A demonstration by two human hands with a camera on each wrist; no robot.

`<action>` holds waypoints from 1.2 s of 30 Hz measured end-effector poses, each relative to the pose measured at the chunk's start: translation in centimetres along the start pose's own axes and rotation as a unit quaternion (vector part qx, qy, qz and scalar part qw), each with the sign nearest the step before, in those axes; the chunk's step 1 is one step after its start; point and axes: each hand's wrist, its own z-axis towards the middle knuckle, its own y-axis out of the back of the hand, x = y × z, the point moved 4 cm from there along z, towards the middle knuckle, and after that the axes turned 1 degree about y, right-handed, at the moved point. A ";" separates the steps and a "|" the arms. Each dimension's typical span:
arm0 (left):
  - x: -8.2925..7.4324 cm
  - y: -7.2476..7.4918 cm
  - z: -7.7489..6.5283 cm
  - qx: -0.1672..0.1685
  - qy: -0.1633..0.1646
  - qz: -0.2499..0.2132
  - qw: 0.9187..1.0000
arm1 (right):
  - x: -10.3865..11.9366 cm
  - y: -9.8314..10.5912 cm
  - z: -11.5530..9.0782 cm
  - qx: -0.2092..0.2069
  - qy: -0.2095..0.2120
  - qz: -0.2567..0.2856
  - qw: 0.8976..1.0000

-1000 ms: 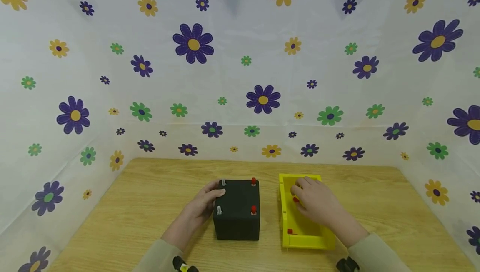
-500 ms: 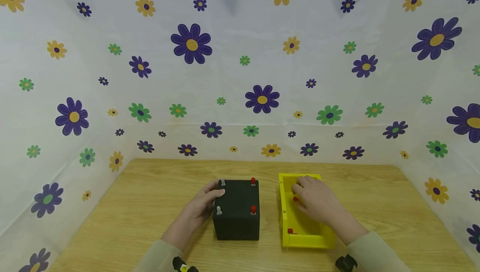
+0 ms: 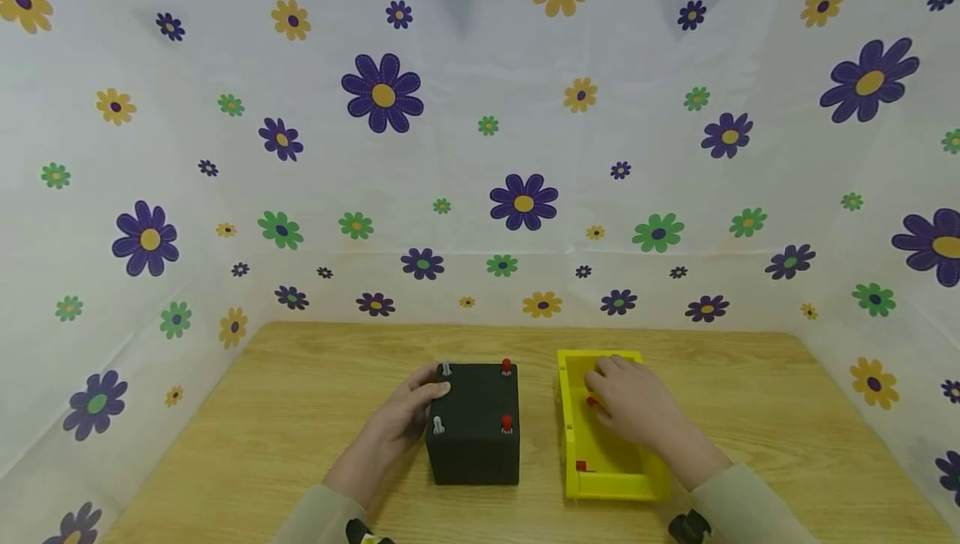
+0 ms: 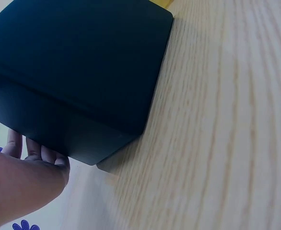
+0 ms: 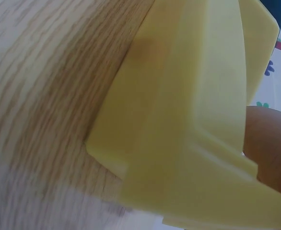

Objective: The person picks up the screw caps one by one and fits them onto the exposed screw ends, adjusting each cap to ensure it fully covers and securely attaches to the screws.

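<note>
A black box point(image 3: 474, 402) stands on the wooden table in the head view. Silver toggle switches point(image 3: 438, 425) sit at its left corners, and red-tipped ones point(image 3: 507, 424) at its right corners. My left hand point(image 3: 405, 411) grips the box's left side, thumb over the top edge and fingers against the side. To the right is a yellow bin point(image 3: 611, 487). Down inside it reaches my right hand point(image 3: 633, 402), fingers bent and fingertips hidden, so whether it pinches anything is unclear. One small red piece point(image 3: 592, 401) lies by its thumb; another red piece point(image 3: 581, 466) lies near the bin's front.
The wooden table point(image 3: 337, 377) ends at a white sheet point(image 3: 450, 152) printed with flowers, which also rises at both sides. A narrow strip of table separates box and bin. In the right wrist view the bin's outer wall point(image 5: 179, 96) blocks most of the hand.
Both hands hold nearly the same places; the left stays on the box and the right in the bin. The view shifts slightly as the head moves.
</note>
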 end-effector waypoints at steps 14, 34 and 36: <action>-0.1 -0.1 -0.1 0.006 -0.003 0.002 1.000 | 0.4 -0.1 0.1 -0.003 -0.006 -0.030 1.000; -0.2 -0.1 -0.2 0.006 -0.004 0.000 1.000 | 1.3 -0.5 0.2 0.024 -0.024 -0.070 0.997; -0.2 -0.2 -0.2 0.007 -0.004 0.003 1.000 | 1.3 -0.6 0.3 0.024 -0.024 -0.075 0.997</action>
